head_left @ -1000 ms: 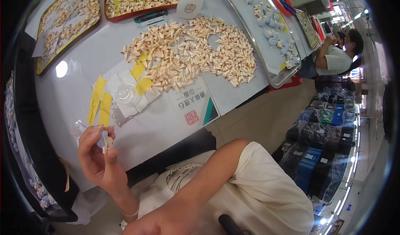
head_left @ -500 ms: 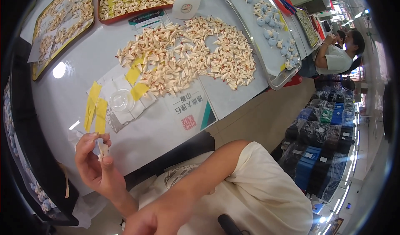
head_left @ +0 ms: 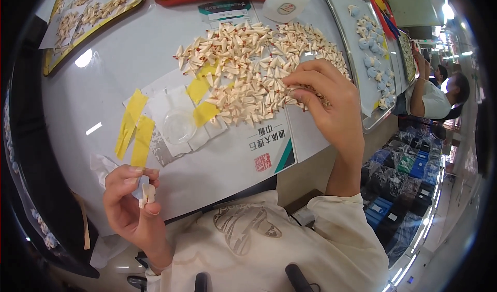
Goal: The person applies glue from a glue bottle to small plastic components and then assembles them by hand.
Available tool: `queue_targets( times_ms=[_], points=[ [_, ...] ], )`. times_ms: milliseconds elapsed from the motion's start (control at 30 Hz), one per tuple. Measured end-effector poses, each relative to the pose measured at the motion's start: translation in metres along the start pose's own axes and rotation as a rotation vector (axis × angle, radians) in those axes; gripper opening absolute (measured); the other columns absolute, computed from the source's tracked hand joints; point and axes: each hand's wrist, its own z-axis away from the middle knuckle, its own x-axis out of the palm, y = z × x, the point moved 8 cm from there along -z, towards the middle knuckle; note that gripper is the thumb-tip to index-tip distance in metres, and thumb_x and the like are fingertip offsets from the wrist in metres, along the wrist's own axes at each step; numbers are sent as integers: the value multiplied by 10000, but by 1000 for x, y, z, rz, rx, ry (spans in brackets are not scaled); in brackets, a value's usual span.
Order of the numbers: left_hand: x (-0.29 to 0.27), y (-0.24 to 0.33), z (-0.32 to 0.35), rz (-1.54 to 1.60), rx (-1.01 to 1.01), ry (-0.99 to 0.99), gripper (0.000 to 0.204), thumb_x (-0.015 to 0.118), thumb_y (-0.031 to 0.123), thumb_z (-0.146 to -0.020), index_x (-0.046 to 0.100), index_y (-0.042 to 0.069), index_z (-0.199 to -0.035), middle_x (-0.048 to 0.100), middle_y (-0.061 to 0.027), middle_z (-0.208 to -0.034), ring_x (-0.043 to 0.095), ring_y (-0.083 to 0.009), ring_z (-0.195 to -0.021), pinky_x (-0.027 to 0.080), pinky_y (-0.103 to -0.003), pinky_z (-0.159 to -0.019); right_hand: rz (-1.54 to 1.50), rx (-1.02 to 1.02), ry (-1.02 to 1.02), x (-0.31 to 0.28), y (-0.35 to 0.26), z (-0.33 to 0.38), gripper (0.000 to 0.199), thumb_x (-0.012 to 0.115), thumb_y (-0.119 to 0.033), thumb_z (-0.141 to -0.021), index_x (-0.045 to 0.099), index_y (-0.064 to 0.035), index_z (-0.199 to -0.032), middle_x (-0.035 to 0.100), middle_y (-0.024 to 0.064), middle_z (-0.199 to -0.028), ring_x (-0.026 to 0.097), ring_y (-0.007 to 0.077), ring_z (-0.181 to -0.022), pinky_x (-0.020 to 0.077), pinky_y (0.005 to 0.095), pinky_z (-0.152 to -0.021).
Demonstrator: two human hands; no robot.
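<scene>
Left hand (head_left: 133, 209): thumb and fingers pinch 1 blue-and-cream piece (head_left: 147, 192) over the table's near-left part, apparently by its sides so the cream portion is left exposed.
Right hand (head_left: 334, 100): thumb and fingertips curl close at the pile; cannot tell whether they grip anything.
Pile of red-tipped cream wedges (head_left: 243, 67): spread loosely, likely for easy picking.
Metal tray (head_left: 368, 123): right of the pile, probably separating blue-and-cream clusters (head_left: 372, 62) from loose wedges.
</scene>
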Motion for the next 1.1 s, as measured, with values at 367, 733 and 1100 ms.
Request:
queue_targets(
  times_ms=[367, 733, 1100],
  points=[
    [-5, -6, -1, 43, -62, 29, 465, 740, 339, -745, 511, 56, -1033, 510, -127, -1035, 588, -234, -798, 482, -289, -641, -128, 15, 85, -15, 8, -3, 155, 620, 81, -691, 646, 15, -829, 617, 94, -808, 596, 171, -716, 463, 248, -638],
    [-3, -7, 1, 91, -90, 27, 501, 735, 372, -741, 506, 44, -1042, 535, -144, -1037, 594, -241, -813, 497, -289, -660, -465, 200, 248, -19, 14, 14, 81, 607, 32, -788, 621, 31, -867, 663, 103, -800, 619, 148, -725, 482, 231, -670],
    [-1, -6, 1, 130, -78, -18, 495, 718, 357, -768, 501, 18, -1057, 535, -162, -1039, 602, -240, -826, 494, -302, -690, -1666, 225, -157, 45, -14, 22, 238, 752, -91, -714, 580, 18, -837, 626, 139, -737, 625, 208, -660, 522, 293, -597]
  ],
)
